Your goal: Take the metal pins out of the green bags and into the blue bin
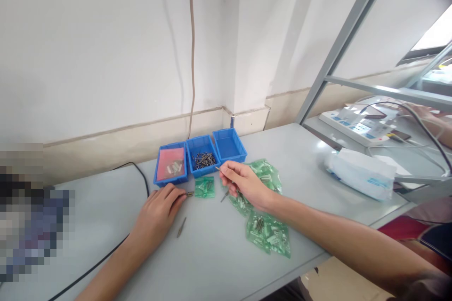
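- On the grey tabletop (215, 258), just beside the small green bag (204, 187): small metal cylinder (189, 194), at the fingertips of the left hand (158, 209).
- Above the table, near the front of the blue middle bin (198, 145): slim metal pin (218, 168), in the right hand (245, 182).
- Left fingers: thumb and forefinger closed on the cylinder, remaining fingers side by side.
- Right fingers: thumb and forefinger pinching the pin, remaining fingers curled beneath.
- Handling, as judged: both pieces light, stiff, smooth, liable to roll or slip; best taken mid-length between finger pads.
- Below the right hand: grey pointed piece (224, 196), too small in view to tell whether gripped or loose.
- Left pose: palm down, low at the table, forearm from lower left.
- Right pose: raised, forearm from lower right, partly over the larger green bags (266, 237).
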